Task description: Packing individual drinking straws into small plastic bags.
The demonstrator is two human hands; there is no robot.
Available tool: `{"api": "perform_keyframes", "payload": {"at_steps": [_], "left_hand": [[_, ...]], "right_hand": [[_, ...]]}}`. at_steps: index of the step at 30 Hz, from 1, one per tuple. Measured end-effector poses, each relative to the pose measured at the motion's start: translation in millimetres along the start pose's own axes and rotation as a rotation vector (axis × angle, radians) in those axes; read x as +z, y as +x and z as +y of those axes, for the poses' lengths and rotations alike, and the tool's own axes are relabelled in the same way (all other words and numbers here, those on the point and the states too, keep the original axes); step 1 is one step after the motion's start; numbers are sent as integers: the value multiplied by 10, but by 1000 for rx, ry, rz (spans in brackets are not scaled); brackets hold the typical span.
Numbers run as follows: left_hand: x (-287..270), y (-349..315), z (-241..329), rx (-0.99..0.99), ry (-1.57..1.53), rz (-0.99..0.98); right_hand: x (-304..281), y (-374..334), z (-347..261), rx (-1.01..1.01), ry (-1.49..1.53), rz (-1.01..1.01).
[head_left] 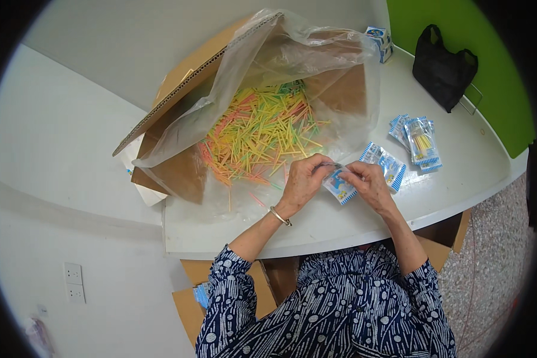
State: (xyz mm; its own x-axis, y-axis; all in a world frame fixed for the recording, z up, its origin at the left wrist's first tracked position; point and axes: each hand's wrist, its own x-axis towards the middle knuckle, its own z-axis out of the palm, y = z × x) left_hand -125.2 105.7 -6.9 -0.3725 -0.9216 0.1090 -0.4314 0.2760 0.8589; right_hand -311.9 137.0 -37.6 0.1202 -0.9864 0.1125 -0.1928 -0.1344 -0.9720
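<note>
Both my hands meet over the white table, pinching the top edge of a small blue-and-white plastic packet (342, 190). My left hand (304, 182), with a silver bangle at the wrist, grips the packet's left upper corner between thumb and fingers. On the right corner, the thumb and fingers of my right hand (369, 184) are closed. More blue-and-white packets (394, 169) lie just beyond my right hand. To the left of my hands, a heap of thin coloured sticks (262, 131), yellow, pink and green, fills a plastic-lined carton. Whether the held packet contains anything is hidden.
The tilted cardboard carton (182, 173) with its clear liner (188, 134) takes up the table's left. Filled packets (422, 142) are stacked at right, near a black bag (443, 68). Small boxes (380, 43) stand at the back. Open cartons (188, 310) sit below the table (221, 235).
</note>
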Motion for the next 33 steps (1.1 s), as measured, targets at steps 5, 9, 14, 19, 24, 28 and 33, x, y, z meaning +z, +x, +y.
{"api": "perform_keyframes", "payload": {"at_steps": [5, 9, 14, 19, 24, 28, 33], "left_hand": [[-28, -87, -125, 103, 80, 79], [-157, -121, -137, 40, 164, 13], [-686, 113, -238, 250, 420, 3], [-1152, 500, -546, 554, 1436, -107], [-1084, 688, -691, 655, 1437, -240], [-994, 801, -748, 681, 1454, -361], [-976, 898, -848, 804, 1446, -437]], "right_hand": [[123, -20, 30, -31, -29, -23], [195, -11, 19, -175, -184, -52], [260, 81, 108, -381, -474, -25], [608, 305, 198, -753, -558, -14], [744, 334, 369, -650, -553, -267], [738, 302, 429, -648, -497, -241], [759, 295, 448, -642, -446, -232]]}}
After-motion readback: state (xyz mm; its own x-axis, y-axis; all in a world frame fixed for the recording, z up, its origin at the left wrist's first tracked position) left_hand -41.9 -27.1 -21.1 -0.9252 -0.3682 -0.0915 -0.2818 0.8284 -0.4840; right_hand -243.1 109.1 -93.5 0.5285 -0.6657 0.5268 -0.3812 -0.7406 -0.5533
